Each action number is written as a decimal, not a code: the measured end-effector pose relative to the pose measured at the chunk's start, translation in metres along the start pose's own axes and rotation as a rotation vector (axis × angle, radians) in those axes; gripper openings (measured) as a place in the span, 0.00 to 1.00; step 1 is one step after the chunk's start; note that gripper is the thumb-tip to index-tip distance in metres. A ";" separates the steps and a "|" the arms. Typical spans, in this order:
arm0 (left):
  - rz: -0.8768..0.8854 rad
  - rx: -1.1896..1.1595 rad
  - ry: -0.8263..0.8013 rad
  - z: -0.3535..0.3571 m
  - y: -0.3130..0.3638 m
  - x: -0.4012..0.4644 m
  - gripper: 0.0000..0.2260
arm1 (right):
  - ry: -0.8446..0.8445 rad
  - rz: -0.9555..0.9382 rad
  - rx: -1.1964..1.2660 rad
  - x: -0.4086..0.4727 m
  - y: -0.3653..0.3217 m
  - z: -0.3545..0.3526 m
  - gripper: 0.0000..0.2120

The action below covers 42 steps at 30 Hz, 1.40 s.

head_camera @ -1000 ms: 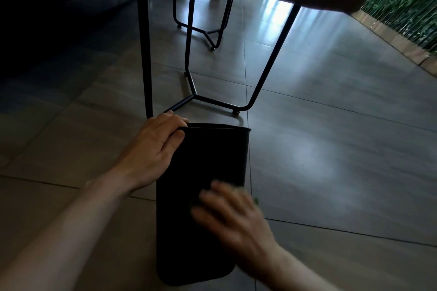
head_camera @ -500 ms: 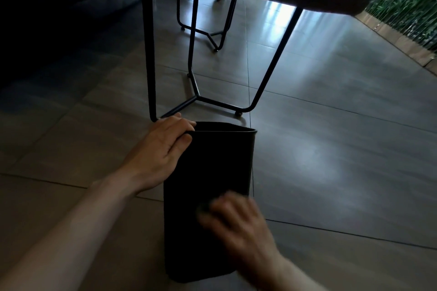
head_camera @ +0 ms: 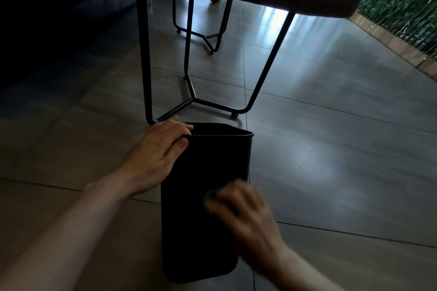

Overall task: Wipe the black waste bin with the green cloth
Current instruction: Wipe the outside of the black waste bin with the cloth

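1. The black waste bin (head_camera: pixel 201 196) stands on the tiled floor (head_camera: pixel 331 172), just in front of the table's metal leg frame (head_camera: pixel 212 101); it looks tipped toward the person, presumably to present its near wall for wiping.
2. The left hand (head_camera: pixel 156 156) grips the bin's left rim corner, fingers hooked over the edge and thumb outside, bracing it.
3. The right hand (head_camera: pixel 243 210), blurred, presses flat on the near wall. The green cloth (head_camera: pixel 211 195) barely shows beneath its fingertips.
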State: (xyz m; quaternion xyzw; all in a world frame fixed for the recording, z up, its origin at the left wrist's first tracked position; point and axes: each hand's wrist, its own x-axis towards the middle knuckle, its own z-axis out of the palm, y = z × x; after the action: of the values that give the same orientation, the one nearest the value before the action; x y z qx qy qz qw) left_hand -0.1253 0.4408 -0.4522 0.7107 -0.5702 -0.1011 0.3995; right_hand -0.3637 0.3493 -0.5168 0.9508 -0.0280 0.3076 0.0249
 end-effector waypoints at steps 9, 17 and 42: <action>-0.009 0.021 0.009 -0.005 -0.001 -0.006 0.06 | -0.010 0.032 -0.004 -0.029 -0.004 0.015 0.09; 0.009 -0.003 -0.012 -0.001 0.003 -0.006 0.05 | 0.148 0.207 0.028 0.041 0.030 -0.015 0.14; -0.069 -0.243 -0.043 -0.017 0.008 -0.019 0.16 | -0.002 1.648 1.071 0.032 0.131 -0.080 0.25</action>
State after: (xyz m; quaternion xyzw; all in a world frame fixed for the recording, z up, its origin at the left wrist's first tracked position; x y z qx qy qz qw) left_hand -0.1272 0.4646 -0.4417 0.6738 -0.5373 -0.1982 0.4669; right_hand -0.3940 0.2227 -0.4291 0.5197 -0.5393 0.2001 -0.6317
